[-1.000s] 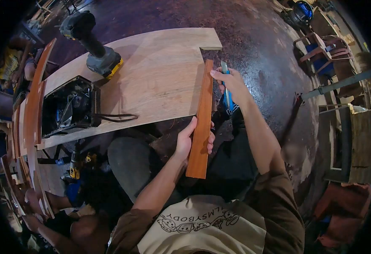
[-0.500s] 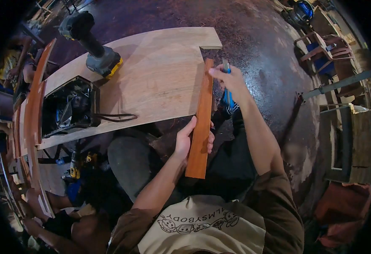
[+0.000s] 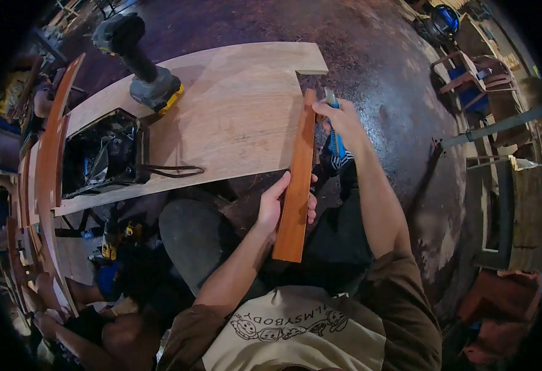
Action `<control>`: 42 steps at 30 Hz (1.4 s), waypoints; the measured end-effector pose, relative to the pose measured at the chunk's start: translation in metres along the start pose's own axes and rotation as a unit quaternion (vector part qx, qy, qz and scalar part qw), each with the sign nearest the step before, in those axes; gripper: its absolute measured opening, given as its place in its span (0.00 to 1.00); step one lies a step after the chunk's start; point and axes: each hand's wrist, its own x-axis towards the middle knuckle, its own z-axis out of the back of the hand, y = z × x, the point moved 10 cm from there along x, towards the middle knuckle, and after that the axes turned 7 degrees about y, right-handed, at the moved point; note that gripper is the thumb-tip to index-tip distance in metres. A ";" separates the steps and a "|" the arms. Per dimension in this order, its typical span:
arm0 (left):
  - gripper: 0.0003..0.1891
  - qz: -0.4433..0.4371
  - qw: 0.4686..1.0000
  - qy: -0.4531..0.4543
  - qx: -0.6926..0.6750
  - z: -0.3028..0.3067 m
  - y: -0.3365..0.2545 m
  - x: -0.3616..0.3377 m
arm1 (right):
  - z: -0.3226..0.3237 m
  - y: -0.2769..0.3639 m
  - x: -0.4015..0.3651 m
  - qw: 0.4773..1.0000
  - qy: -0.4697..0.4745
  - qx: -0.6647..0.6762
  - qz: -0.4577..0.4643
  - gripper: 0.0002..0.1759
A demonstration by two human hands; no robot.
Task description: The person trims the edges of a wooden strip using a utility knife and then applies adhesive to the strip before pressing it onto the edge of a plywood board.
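A narrow reddish-brown wooden board [image 3: 295,204] stands out in front of my chest, its far end near the plywood sheet's edge. My left hand [image 3: 275,201] is wrapped around the lower half of it, thumb on the near side and fingertips showing on the other. Beside the board's far end, my right hand [image 3: 342,119] grips a blue utility knife [image 3: 336,144]. The knife's silvery tip points up past my fingers, while its blue body hangs below them. My right thumb is at the board's edge; whether it touches cannot be made out.
A plywood sheet [image 3: 234,111] lies ahead, bearing a cordless power tool [image 3: 153,86] and a black open container [image 3: 104,154] with a strap. More reddish boards [image 3: 55,142] rest at its left end. Another person's arm [image 3: 85,349] shows at lower left; a wooden chair [image 3: 472,74] stands far right.
The whole view has shifted slightly. Both hands keep their hold on the board and the knife, with hardly any movement between them.
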 end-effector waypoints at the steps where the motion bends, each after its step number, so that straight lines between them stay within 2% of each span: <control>1: 0.31 -0.002 1.000 0.000 0.000 0.001 0.000 0.000 | 0.001 0.001 0.000 1.000 0.002 -0.001 0.001 0.11; 7: 0.30 0.006 1.000 0.007 -0.004 0.002 0.004 0.001 | 0.004 0.007 -0.009 0.998 0.015 -0.058 0.003 0.09; 9: 0.30 0.001 1.000 0.001 -0.001 0.003 0.003 0.001 | 0.001 0.004 -0.016 0.993 0.078 -0.080 -0.026 0.08; 10: 0.30 0.001 1.000 0.001 -0.001 0.004 0.003 0.001 | 0.007 0.003 -0.018 0.993 0.079 -0.079 -0.027 0.08; 12: 0.30 -0.005 1.000 0.000 0.000 0.007 0.003 0.001 | 0.020 -0.001 -0.024 0.996 0.073 0.028 -0.031 0.09; 13: 0.30 -0.006 1.000 0.000 -0.001 0.002 0.001 0.001 | 0.023 0.003 -0.029 0.996 0.074 0.026 -0.031 0.09; 15: 0.29 0.016 0.997 -0.074 -0.031 0.004 0.002 -0.003 | 0.036 0.012 -0.043 0.997 0.033 0.058 -0.031 0.10; 19: 0.27 0.001 0.998 -0.065 -0.014 0.012 0.000 -0.003 | 0.058 0.016 -0.054 0.998 0.007 0.056 -0.001 0.09; 21: 0.28 0.026 0.999 -0.017 -0.007 0.014 0.007 -0.001 | 0.056 0.011 -0.053 0.999 0.027 -0.026 0.012 0.10; 22: 0.28 0.026 0.999 -0.017 -0.007 0.015 0.007 -0.001 | 0.052 0.008 -0.052 0.999 0.027 -0.027 0.011 0.10; 24: 0.28 0.015 0.999 0.009 0.034 0.008 0.002 0.000 | 0.048 0.006 -0.049 0.985 -0.012 -0.171 0.021 0.12; 25: 0.28 0.016 0.999 0.008 0.034 0.005 0.002 0.000 | 0.046 0.004 -0.049 0.985 -0.013 -0.171 0.020 0.12; 27: 0.27 0.013 1.000 -0.009 -0.004 0.000 0.001 -0.002 | 0.038 -0.012 -0.046 0.999 0.021 -0.012 -0.022 0.14; 28: 0.27 0.013 1.000 -0.010 -0.004 -0.001 0.001 -0.001 | 0.036 -0.015 -0.045 0.999 0.021 -0.011 -0.022 0.14; 30: 0.25 0.004 0.999 -0.035 -0.002 0.003 0.000 -0.002 | 0.030 0.000 -0.046 0.978 0.012 -0.198 0.070 0.16; 31: 0.25 0.004 0.999 -0.036 -0.003 0.003 0.000 -0.003 | 0.026 0.001 -0.047 0.978 0.014 -0.197 0.070 0.16; 33: 0.23 0.005 0.999 -0.030 -0.021 0.003 0.001 -0.003 | 0.011 0.024 -0.057 0.945 0.028 -0.284 0.161 0.17; 34: 0.23 0.005 0.999 -0.031 -0.022 0.005 0.001 -0.002 | 0.008 0.026 -0.058 0.945 0.029 -0.284 0.159 0.17; 36: 0.24 0.005 1.000 0.000 -0.031 0.004 0.003 0.000 | -0.003 0.040 -0.065 0.922 0.035 -0.317 0.221 0.16; 37: 0.24 0.005 0.999 -0.001 -0.033 0.005 0.004 0.001 | -0.005 0.042 -0.066 0.922 0.036 -0.318 0.220 0.16; 39: 0.24 -0.009 1.000 0.013 -0.023 0.005 0.001 0.001 | -0.012 0.049 -0.068 0.879 0.012 -0.417 0.229 0.15; 40: 0.24 -0.009 1.000 0.012 -0.025 0.006 0.001 0.001 | -0.015 0.051 -0.070 0.880 0.013 -0.417 0.227 0.15; 42: 0.23 -0.003 1.000 0.009 -0.021 0.006 0.001 0.001 | -0.014 0.054 -0.074 0.855 -0.033 -0.478 0.197 0.13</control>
